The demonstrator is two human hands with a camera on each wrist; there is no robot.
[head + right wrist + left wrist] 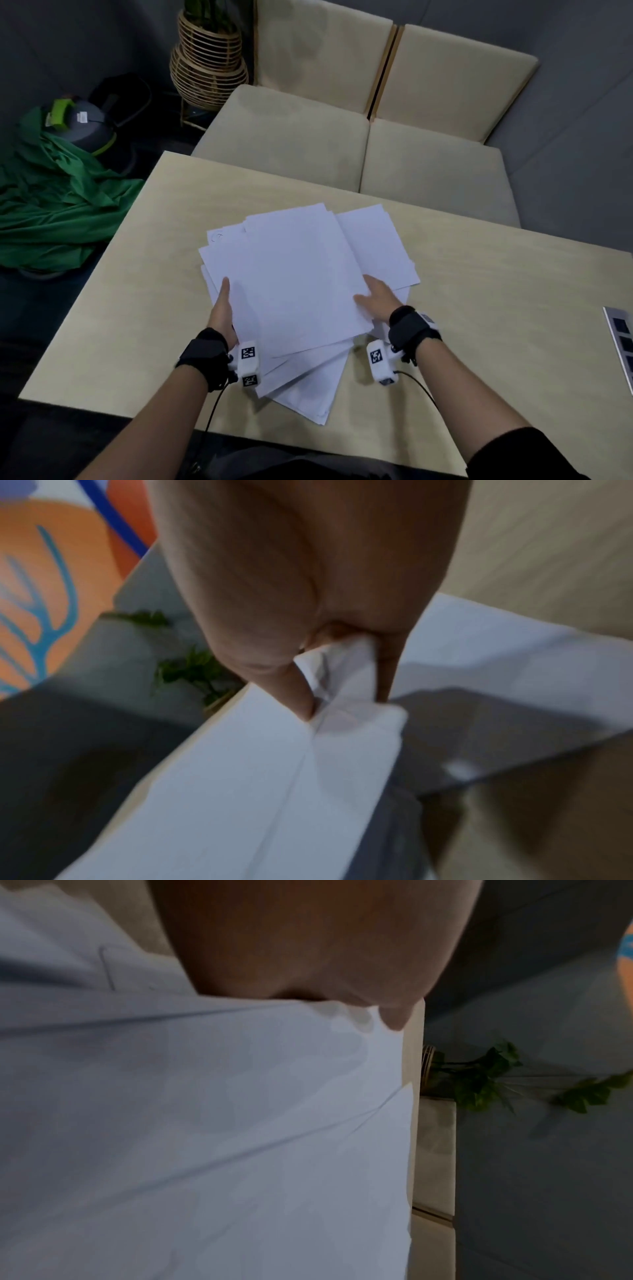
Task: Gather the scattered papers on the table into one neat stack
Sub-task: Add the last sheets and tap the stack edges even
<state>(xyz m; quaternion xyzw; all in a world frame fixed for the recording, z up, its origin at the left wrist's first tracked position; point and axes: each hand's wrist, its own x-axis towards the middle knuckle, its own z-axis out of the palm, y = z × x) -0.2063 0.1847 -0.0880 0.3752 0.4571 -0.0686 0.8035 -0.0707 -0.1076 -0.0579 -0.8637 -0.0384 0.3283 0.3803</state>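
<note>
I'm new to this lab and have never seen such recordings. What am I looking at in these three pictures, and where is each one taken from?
No machine here: a person works with bare hands and wears three cameras. The head camera looks down at a light wooden table bearing a loose pile of white papers, fanned and not yet squared. The left hand holds the pile's left edge, the right hand its right edge. The white tagged boxes on the black wrist straps are the wrist cameras. Their close, blurry pictures look along each hand: the right one shows fingers pinching a crumpled sheet edge; the left shows mostly paper. Beyond the table stands a beige sofa.
</note>
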